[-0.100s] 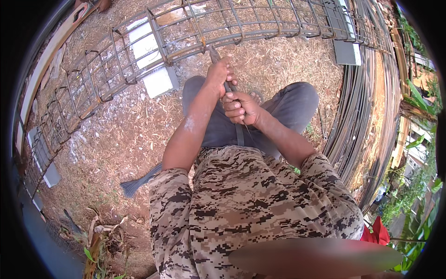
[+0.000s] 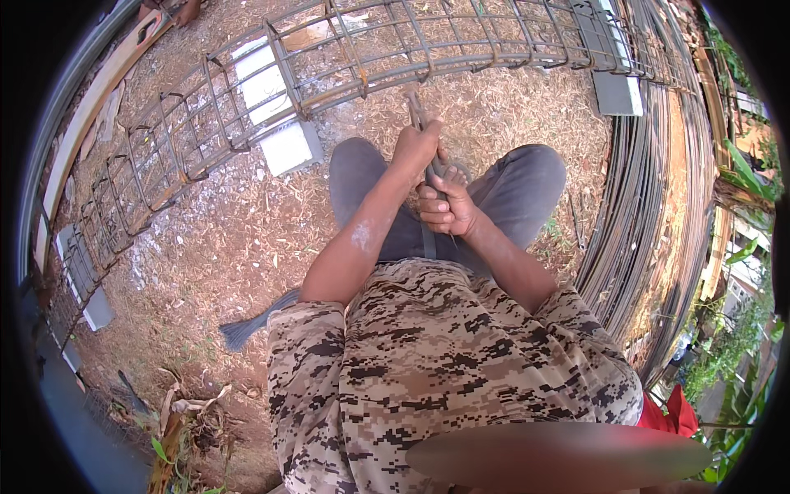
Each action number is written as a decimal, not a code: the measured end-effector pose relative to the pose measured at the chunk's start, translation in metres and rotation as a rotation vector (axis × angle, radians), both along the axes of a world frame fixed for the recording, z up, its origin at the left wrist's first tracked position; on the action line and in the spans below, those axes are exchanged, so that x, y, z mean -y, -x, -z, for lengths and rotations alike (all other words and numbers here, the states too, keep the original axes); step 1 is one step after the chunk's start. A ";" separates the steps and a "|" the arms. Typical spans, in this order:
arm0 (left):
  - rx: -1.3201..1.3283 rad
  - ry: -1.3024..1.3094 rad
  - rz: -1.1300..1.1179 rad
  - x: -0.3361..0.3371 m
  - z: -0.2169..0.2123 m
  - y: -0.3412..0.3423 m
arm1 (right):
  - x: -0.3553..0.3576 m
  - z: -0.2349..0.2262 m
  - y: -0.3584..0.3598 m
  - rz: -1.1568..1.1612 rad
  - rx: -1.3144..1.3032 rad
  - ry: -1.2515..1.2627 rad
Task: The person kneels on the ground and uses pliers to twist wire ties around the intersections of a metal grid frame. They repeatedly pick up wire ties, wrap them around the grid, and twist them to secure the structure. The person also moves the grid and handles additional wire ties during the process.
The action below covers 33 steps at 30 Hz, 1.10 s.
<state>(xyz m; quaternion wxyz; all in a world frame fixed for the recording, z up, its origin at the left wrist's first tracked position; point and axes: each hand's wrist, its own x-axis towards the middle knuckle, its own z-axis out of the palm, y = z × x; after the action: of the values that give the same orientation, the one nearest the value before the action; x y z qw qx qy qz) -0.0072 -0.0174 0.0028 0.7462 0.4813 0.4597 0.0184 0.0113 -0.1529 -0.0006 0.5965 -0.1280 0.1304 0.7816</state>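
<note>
My left hand (image 2: pixel 416 149) is closed around a pair of dark pincers (image 2: pixel 417 109), near their head. The jaws point away from me and stand a little short of the rebar cage (image 2: pixel 383 76), apart from it. Close below, my right hand (image 2: pixel 448 207) is wrapped around the lower end of the pincers' handles, in front of my lap. Thin dark wire ends stick out under this fist; how they sit in the palm is hidden. The cage of long bars and square stirrups curves across the far side, resting partly on white-and-grey blocks (image 2: pixel 288 148).
A bundle of grey tie wire (image 2: pixel 247 331) lies by my left side. Long loose steel bars (image 2: pixel 638 189) are piled to the right. A handsaw (image 2: pixel 151 26) rests by a wooden plank (image 2: pixel 82 103) at the far left. Dry leaf litter covers the ground.
Both hands and the pincers have shifted right and slightly toward me. The pincers' jaws, which were close against the cage's near bar, now stand apart from it.
</note>
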 end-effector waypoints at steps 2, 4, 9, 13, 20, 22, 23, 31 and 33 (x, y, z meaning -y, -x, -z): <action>-0.019 -0.595 0.018 0.018 0.004 0.001 | 0.019 -0.019 0.001 0.069 0.500 0.246; -0.108 -0.670 0.146 0.021 0.017 0.007 | 0.021 -0.018 -0.012 -0.094 0.970 0.486; -0.261 -0.874 0.534 0.024 0.025 0.020 | 0.027 0.002 -0.019 -0.028 0.857 0.489; -0.476 -1.098 0.389 -0.005 0.036 0.029 | 0.038 0.023 -0.018 0.079 0.845 0.538; -0.093 -0.774 0.428 -0.029 0.035 0.010 | 0.007 0.044 -0.048 0.009 2.055 1.089; -0.094 -0.710 0.426 -0.020 0.028 0.003 | -0.009 0.027 -0.050 0.095 2.026 0.527; -0.053 -0.707 0.408 -0.022 0.022 -0.009 | -0.019 0.018 -0.048 0.195 1.780 0.436; -0.164 -0.856 0.660 -0.081 -0.010 -0.023 | -0.047 0.034 -0.047 0.576 0.981 0.731; -0.235 -1.108 0.614 -0.096 -0.016 -0.025 | -0.056 0.051 -0.064 0.572 0.916 0.773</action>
<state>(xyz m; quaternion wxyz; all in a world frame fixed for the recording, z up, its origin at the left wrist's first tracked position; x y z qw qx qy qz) 0.0173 0.0786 0.0188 0.3032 0.9037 0.3021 -0.0140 0.0749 -0.0968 -0.0515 0.6866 -0.6123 0.1636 0.3562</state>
